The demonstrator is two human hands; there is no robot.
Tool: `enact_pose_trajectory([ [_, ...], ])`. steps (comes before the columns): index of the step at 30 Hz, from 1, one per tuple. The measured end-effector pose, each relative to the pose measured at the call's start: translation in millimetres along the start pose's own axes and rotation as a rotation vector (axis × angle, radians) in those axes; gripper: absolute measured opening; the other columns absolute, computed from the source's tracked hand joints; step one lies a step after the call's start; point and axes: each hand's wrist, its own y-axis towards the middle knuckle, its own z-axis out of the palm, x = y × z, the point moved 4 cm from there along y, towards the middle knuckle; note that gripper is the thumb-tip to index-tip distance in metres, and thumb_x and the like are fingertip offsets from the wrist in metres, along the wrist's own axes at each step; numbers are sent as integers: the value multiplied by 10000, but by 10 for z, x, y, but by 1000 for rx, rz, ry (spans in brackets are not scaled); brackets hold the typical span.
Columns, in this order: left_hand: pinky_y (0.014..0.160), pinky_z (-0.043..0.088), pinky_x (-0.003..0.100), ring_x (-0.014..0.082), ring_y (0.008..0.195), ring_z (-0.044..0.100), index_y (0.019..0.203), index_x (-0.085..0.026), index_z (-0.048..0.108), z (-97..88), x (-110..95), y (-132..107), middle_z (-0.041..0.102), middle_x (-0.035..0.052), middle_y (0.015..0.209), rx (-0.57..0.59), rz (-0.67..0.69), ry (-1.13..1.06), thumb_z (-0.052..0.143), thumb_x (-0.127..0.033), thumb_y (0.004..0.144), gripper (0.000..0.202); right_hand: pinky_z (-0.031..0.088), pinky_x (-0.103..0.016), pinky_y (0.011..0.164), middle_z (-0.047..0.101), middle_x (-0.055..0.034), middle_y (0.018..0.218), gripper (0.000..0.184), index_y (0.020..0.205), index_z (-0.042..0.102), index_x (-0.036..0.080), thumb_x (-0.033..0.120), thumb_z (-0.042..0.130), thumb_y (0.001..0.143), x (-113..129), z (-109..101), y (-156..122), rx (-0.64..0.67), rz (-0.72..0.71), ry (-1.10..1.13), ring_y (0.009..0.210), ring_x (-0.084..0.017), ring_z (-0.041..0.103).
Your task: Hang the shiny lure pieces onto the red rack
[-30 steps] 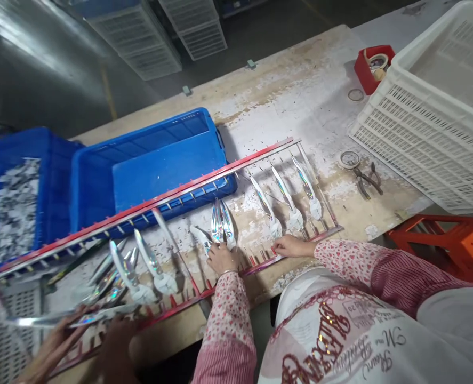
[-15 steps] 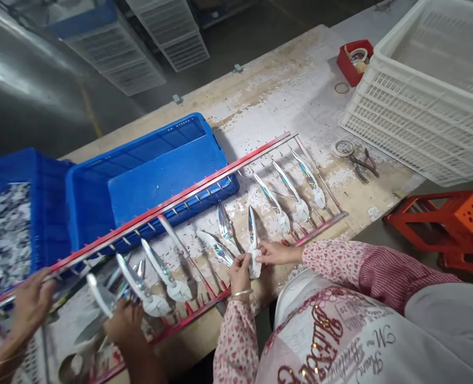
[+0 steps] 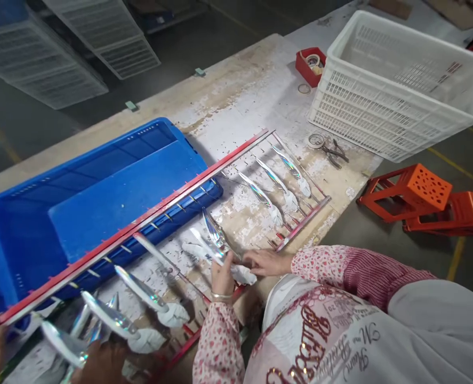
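Observation:
My left hand [image 3: 222, 274] grips a shiny, curved, blade-shaped piece [image 3: 204, 244] around its lower part, where a white wrapping [image 3: 244, 274] covers the end. Fingers of my right hand [image 3: 266, 261] are closed at that wrapping; the thumb is partly hidden. Just beyond my hands lies another silvery curved piece [image 3: 213, 228] on the table. A long rack with a red rail [image 3: 196, 183] spans the table, carrying several similar pieces with white-wrapped ends, such as a wrapped piece [image 3: 292, 169] on the right.
A co-worker's hand [image 3: 100, 362] is among the rack's left pieces, the other at the rail. A blue bin [image 3: 60, 200] sits behind the rack. Pliers [image 3: 335, 154], a tape roll [image 3: 315, 141], a red box [image 3: 309, 76] and a white crate [image 3: 380, 117] are right; orange stools [image 3: 420, 186] stand below.
My view has swung, so the scene sits further left. The piece in my hands has tipped from nearly upright to slanting left, its wrapped end pointing right.

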Motion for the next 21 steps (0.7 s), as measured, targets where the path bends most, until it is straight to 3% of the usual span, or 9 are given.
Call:
enact_pose_trajectory([
  [2, 605, 420, 229, 98, 612, 536, 976, -180, 574, -170, -167, -62, 591, -47, 718, -181, 150, -85, 832, -450, 653, 494, 458, -309, 875, 637, -75, 1117, 388, 1227, 510, 170, 215, 632, 861, -205, -172, -20, -195, 157, -9, 894, -168, 624],
  [4, 757, 479, 236, 93, 764, 603, 1091, -253, 564, -313, -329, -159, 626, -63, 862, -262, 244, -306, 853, -374, 652, 539, 462, -311, 897, 665, -92, 1069, 312, 1193, 549, 143, 200, 588, 889, -412, -318, -56, -266, 318, -66, 931, -180, 639],
  [7, 890, 507, 301, 129, 939, 639, 1074, -292, 581, -317, -449, -271, 660, -50, 990, -199, 221, -506, 883, -361, 622, 548, 483, -328, 830, 703, -135, 1004, 267, 1120, 624, 121, 284, 574, 915, -584, -362, -45, -48, 405, -215, 966, -243, 659],
  [9, 870, 529, 329, 168, 966, 655, 1007, -261, 606, -201, -390, -318, 683, -9, 1023, -185, 159, -481, 890, -384, 612, 501, 485, -335, 787, 709, -176, 1011, 270, 1085, 663, 106, 293, 545, 929, -611, -324, -11, 105, 385, -304, 955, -273, 671],
  [12, 857, 547, 338, 199, 989, 671, 954, -238, 621, 50, -123, -347, 699, 18, 1020, -204, 93, -467, 899, -378, 596, 474, 474, -322, 780, 721, -168, 1022, 256, 1028, 708, 124, 216, 483, 944, -621, -279, 31, 195, 330, -324, 959, -265, 679],
  [16, 923, 545, 364, 209, 1064, 665, 964, -250, 598, 312, 227, -343, 708, 5, 1010, -221, 83, -482, 868, -363, 642, 436, 453, -291, 817, 731, -102, 1053, 230, 1089, 710, 176, 217, 551, 928, -679, -295, 12, 202, 203, -239, 989, -226, 668],
  [21, 998, 523, 410, 229, 1145, 633, 957, -232, 576, 393, 282, -337, 694, 43, 1107, -280, 103, -403, 796, -398, 718, 365, 433, -266, 758, 729, -101, 938, 177, 1009, 710, 138, 244, 610, 910, -752, -319, -64, 96, 216, -197, 898, -205, 665],
])
